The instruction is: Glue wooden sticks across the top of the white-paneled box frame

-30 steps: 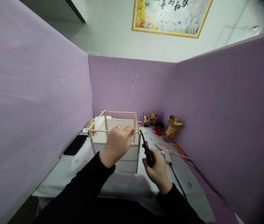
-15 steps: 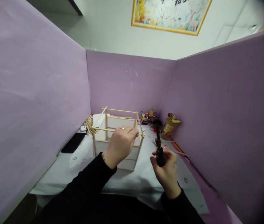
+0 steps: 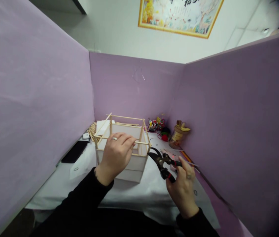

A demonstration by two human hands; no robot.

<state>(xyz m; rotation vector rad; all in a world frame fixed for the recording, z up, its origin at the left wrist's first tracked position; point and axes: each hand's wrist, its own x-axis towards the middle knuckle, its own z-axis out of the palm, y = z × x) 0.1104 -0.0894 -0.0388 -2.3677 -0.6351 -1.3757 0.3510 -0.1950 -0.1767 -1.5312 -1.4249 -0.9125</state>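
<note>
A box frame (image 3: 139, 163) of thin wooden sticks with white panels stands on the white table sheet (image 3: 139, 194). My left hand (image 3: 116, 155), ring on one finger, is closed in a pinch on a horizontal wooden stick (image 3: 143, 143) lying across the frame's top. My right hand (image 3: 182, 187) grips black cutting pliers (image 3: 163, 162) by their handles. The pliers' jaws stand apart and point left at the frame's near right corner, just short of the stick's end.
A pink glue gun (image 3: 170, 154) with a black cord lies behind the pliers. A jar (image 3: 176, 138), small colourful items (image 3: 158, 125) and a red ball sit at the back right. Spare sticks (image 3: 93, 130), a black phone (image 3: 71, 152) lie left. Purple partition walls enclose the desk.
My right hand swung the pliers away from the frame, upright, then brought them back low with the jaws now apart beside the frame's right corner. The left hand kept its pinch on the stick.
</note>
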